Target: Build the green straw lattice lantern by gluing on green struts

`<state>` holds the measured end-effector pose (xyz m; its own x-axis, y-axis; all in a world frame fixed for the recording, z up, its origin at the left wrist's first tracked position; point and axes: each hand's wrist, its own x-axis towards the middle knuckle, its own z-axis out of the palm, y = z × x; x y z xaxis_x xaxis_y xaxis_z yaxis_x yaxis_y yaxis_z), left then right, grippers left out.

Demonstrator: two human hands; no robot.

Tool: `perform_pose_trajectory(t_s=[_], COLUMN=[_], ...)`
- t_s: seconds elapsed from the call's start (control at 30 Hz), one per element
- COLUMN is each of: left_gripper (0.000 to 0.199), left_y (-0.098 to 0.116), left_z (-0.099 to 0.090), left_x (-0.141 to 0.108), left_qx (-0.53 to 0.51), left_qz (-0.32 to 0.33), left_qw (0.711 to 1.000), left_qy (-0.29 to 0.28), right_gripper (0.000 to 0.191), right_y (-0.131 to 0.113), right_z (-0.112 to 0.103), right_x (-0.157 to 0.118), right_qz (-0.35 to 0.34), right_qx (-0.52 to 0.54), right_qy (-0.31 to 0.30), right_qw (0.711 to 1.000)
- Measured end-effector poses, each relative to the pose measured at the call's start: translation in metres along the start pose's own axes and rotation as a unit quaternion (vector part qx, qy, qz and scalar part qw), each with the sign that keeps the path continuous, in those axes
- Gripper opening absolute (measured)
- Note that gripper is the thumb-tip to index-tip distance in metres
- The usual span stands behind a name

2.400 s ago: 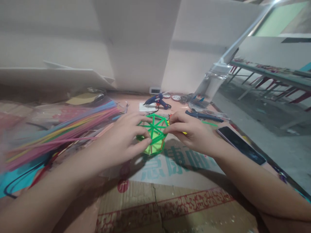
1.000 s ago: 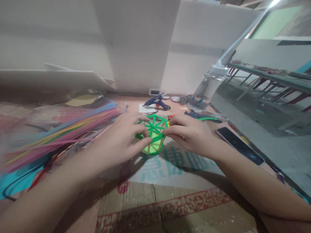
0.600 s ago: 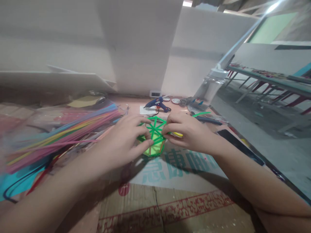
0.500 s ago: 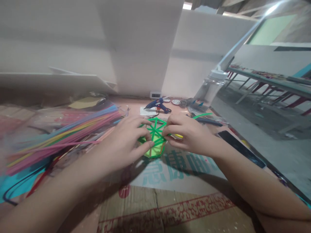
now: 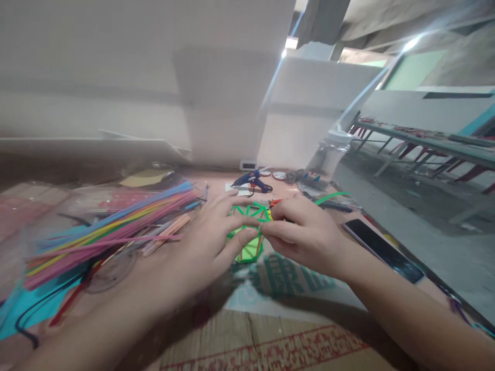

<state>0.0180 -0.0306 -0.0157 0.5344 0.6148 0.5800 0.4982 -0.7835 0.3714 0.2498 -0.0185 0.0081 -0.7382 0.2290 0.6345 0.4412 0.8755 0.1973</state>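
Observation:
A small green frame (image 5: 249,252), which looks like pipe cleaners crossing over a light-green inside with brown uprights, stands on the table in front of me. My left hand (image 5: 220,232) is closed around its left side, thumb and index finger pressed along the near top edge. At the right side, my right hand (image 5: 301,226) pinches with its fingertips touching the frame. A green pipe cleaner (image 5: 333,197) sticks out behind this hand and appears to be held in it. The exact pinch point is hidden by the fingers.
A blue glue gun (image 5: 253,180) lies beyond the frame. Bundled coloured pipe cleaners (image 5: 116,221) spread across the left. On the right are a clear bottle (image 5: 328,154) and a phone (image 5: 382,250). Orange-handled pliers (image 5: 275,202) show partly behind my right hand. A white board (image 5: 224,103) stands behind.
My left thumb and index finger have moved across the frame's top toward my right fingertips. The green pipe cleaner has shifted slightly right with my right hand. The view has tilted up a little.

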Motion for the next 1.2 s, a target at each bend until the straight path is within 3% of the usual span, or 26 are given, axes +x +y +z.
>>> perform_pose_trajectory(t_s=[0.2, 0.3, 0.37, 0.4, 0.47, 0.53, 0.57, 0.63, 0.67, 0.77, 0.83, 1.0, 1.2], left_gripper=[0.015, 0.01, 0.018, 0.024, 0.031, 0.015, 0.014, 0.043, 0.045, 0.018, 0.01, 0.012, 0.015], left_y=[0.014, 0.021, 0.023, 0.024, 0.025, 0.026, 0.027, 0.03, 0.031, 0.034, 0.035, 0.037, 0.037], left_z=[-0.002, -0.016, -0.029, -0.036, -0.048, -0.054, -0.053, -0.046, -0.041, -0.021, -0.01, 0.006, 0.008], left_x=[0.002, 0.002, -0.001, -0.003, -0.006, -0.009, -0.009, -0.009, -0.008, -0.005, -0.005, -0.01, -0.007], left_qx=[-0.068, -0.072, -0.091, -0.102, -0.095, -0.058, -0.041, -0.023, -0.02, 0.0, 0.018, 0.063, -0.009], left_qz=[0.008, -0.009, -0.038, -0.047, -0.033, -0.012, -0.007, -0.004, 0.002, 0.035, 0.057, 0.088, 0.052], left_qw=[0.997, 0.991, 0.984, 0.982, 0.991, 0.998, 0.999, 0.999, 0.999, 0.997, 0.993, 0.981, 0.987], left_qy=[0.045, 0.111, 0.149, 0.149, 0.09, 0.023, 0.009, 0.025, 0.039, 0.071, 0.102, 0.16, 0.154], right_gripper=[0.024, 0.024, 0.021, 0.02, 0.018, 0.017, 0.017, 0.017, 0.017, 0.017, 0.017, 0.02, 0.024], right_y=[-0.015, -0.017, -0.017, -0.016, -0.015, -0.015, -0.015, -0.016, -0.017, -0.02, -0.022, -0.028, -0.034], right_z=[-0.012, -0.017, -0.021, -0.022, -0.026, -0.029, -0.03, -0.032, -0.032, -0.029, -0.027, -0.018, -0.006], right_x=[0.006, 0.006, 0.005, 0.005, 0.003, 0.002, 0.002, 0.001, 0.001, 0.001, 0.001, 0.003, 0.0], right_qz=[-0.006, -0.001, 0.011, 0.017, 0.027, 0.03, 0.031, 0.032, 0.032, 0.024, 0.022, 0.055, 0.061], right_qx=[-0.025, 0.008, 0.03, 0.041, 0.058, 0.068, 0.068, 0.064, 0.06, 0.03, 0.004, -0.044, -0.092], right_qy=[0.008, 0.023, 0.032, 0.035, 0.039, 0.04, 0.039, 0.038, 0.039, 0.046, 0.049, 0.064, 0.131], right_qw=[1.0, 1.0, 0.999, 0.998, 0.997, 0.996, 0.996, 0.997, 0.997, 0.998, 0.999, 0.995, 0.985])
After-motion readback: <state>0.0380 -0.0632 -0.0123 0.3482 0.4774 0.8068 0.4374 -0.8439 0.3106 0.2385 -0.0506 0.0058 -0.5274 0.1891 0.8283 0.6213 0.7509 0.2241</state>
